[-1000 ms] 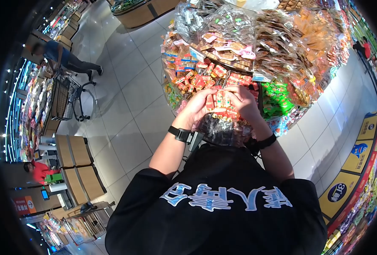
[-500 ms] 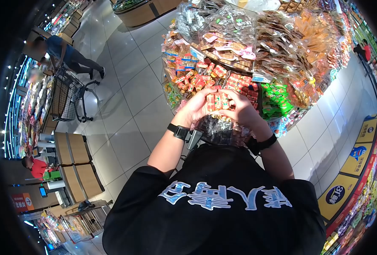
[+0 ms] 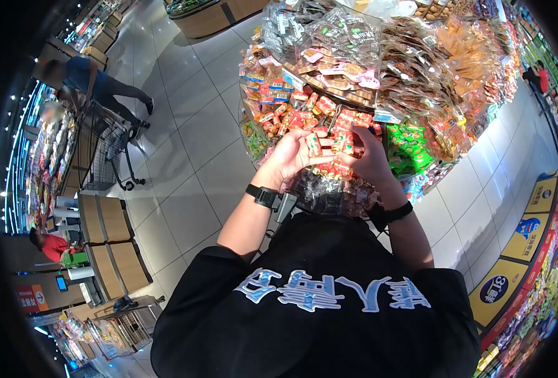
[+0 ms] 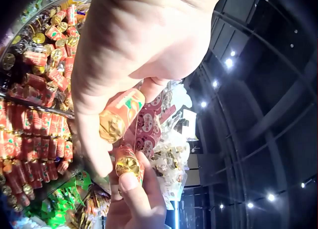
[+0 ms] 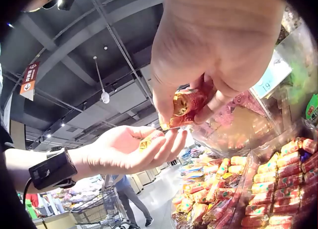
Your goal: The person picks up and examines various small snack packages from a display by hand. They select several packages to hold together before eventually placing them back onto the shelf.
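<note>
Red, gold-ended rolls in the fingers of both hands, just beside each other.
The left roll [image 4: 124, 112] lies within the curled fingers of the left hand [image 3: 293, 155], its gold end facing outward; just beyond it, the right roll [image 4: 128, 157] is pinched by the right hand [image 3: 368, 156], the thumb near its gold end. In the right wrist view, the left fingers hide all but a gold patch of their roll, and how many rolls the right fingers hold is hard to make out. From the head, what they hold blends into the red behind. Below the fingers lie loose rolls [image 5: 201, 194] and neatly stacked rolls [image 5: 273, 194]; green packets [image 3: 410, 146] sit beyond the right fingers. The left wrist view cuts off the right hand at its lower edge.
</note>
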Tool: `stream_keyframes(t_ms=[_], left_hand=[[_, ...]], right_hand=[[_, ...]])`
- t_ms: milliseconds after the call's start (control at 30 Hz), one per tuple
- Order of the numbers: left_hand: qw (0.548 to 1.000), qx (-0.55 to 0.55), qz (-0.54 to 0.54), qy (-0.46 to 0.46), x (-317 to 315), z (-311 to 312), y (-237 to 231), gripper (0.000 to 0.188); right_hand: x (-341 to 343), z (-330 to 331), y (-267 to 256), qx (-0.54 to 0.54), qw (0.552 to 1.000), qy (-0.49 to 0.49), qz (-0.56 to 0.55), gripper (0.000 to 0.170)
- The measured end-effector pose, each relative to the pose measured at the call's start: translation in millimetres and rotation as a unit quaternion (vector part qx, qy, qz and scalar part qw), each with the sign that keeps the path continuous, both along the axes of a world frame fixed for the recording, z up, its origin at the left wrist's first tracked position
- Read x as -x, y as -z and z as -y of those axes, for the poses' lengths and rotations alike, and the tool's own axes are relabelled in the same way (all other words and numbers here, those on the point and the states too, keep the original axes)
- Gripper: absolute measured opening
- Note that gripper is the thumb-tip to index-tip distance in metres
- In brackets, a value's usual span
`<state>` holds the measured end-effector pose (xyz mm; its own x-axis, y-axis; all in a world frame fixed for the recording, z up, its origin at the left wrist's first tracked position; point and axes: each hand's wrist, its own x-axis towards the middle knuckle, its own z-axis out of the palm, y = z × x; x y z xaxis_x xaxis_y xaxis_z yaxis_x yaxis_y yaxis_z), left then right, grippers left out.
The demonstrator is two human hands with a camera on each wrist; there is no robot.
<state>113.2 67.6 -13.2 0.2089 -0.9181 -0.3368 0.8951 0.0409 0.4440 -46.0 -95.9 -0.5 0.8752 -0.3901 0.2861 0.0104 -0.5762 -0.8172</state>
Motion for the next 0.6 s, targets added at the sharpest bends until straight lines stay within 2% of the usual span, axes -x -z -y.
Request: stream_keyframes(t_ms=[133,233,333,367,467,533,600], left_hand=[[0.997,0.008,-0.006,-0.076,2.9,4.4,-0.1,0.037],[0.986,0.044,-0.056,-0.154,6.4,11.3,1.0,0.036],[0.972,0.076,-0.079,-0.208,12.8,16.5,-6.7,0.035],[0.968,0.087,-0.090,-0.216,13.1,17.4,-8.6,0.035],[0.961,0.122,-0.093,-0.230,14.6,18.8,-9.1,0.030],[0.955,0.150,-0.102,-0.233,14.3,17.8,-2.8,0.029],[0.975,0.090,-0.052,-0.195,14.5,16.1,1.6,0.029]], right_hand=[[0.7,0.3,7.2,-0.033,0.999,0.008,0.010,0.061],[0.1,-3.6,12.5,-0.084,0.996,0.019,0.020,0.062],[-3.7,-13.2,11.4,-0.142,0.987,0.011,0.075,0.063],[-2.7,-14.7,7.8,-0.093,0.993,0.018,0.066,0.063],[-2.6,-21.4,-2.9,-0.035,0.996,0.016,0.075,0.062],[-4.8,-23.7,-3.2,-0.029,0.994,0.001,0.102,0.062],[-0.3,-25.1,-11.9,0.019,0.995,-0.002,0.103,0.062]])
